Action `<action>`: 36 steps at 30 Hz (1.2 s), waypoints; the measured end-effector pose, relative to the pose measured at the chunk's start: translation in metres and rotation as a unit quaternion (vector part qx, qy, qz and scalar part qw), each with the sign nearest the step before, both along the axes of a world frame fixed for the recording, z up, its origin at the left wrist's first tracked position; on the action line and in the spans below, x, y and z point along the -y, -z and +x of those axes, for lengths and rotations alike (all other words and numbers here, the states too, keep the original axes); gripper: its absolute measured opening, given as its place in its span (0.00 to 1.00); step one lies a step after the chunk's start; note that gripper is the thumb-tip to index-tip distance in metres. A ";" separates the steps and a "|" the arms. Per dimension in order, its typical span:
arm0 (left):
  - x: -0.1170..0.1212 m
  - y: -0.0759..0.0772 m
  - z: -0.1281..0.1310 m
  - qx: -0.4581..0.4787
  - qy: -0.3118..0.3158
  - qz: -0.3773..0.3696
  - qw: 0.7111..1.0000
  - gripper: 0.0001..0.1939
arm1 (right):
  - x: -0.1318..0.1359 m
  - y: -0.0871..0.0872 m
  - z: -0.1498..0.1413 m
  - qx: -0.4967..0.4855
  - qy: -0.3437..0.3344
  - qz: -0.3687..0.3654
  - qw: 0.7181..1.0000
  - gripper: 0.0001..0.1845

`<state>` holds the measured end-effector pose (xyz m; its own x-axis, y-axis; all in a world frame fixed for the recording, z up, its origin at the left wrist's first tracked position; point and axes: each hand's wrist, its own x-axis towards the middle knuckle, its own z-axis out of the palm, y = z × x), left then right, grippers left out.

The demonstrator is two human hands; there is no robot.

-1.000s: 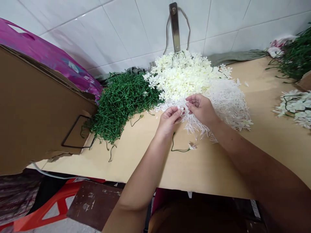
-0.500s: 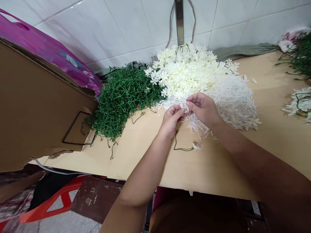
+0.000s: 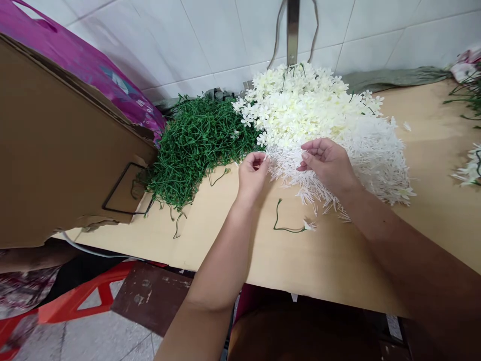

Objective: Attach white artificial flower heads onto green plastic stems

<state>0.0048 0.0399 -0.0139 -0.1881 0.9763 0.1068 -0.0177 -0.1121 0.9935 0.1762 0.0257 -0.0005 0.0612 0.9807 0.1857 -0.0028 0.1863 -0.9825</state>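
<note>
My left hand [image 3: 251, 176] is closed in a pinch at the left edge of the heap of thin white stamen-like pieces [image 3: 376, 163]; what it pinches, if anything, is too small to make out. Over the same heap hovers my right hand [image 3: 329, 163], its thumb and fingertips slightly apart with nothing visible between them. Behind both hands rises a pile of cream artificial flower heads [image 3: 296, 110]. A mass of green plastic stems [image 3: 205, 143] lies to the left of my left hand. On the table in front is a single bent green stem with a small white tip [image 3: 289, 229].
A cardboard box [image 3: 67, 145] and a purple bag [image 3: 93, 65] stand at the left. More white flowers [image 3: 469, 168] and green stems [image 3: 468, 98] lie at the right edge of the table [image 3: 225, 245]. A tiled wall closes the back. Below left are a red stool [image 3: 86, 293] and another person's arm [image 3: 33, 258].
My hands, which were together over the white pieces, have moved apart. The left has shifted left toward the green stems; the right stays above the heap with its fingers loosened. The view has shifted slightly.
</note>
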 end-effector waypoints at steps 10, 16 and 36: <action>0.017 -0.008 0.011 0.229 0.191 -0.230 0.926 0.04 | 0.013 -0.011 -0.011 0.048 -0.031 0.009 0.998 0.02; 0.017 -0.006 0.013 0.258 0.210 -0.260 0.907 0.05 | 0.013 -0.007 -0.013 0.102 -0.008 0.020 0.995 0.02; 0.018 -0.008 0.016 0.226 0.171 -0.210 0.936 0.08 | 0.012 -0.002 -0.012 0.169 0.014 0.086 0.982 0.03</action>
<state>0.0209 0.0220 -0.0063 0.2103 0.9256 -0.3147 -0.4096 0.3757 0.8313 0.1642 0.0135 0.0016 -0.0059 0.9317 0.3632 0.3263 0.3451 -0.8800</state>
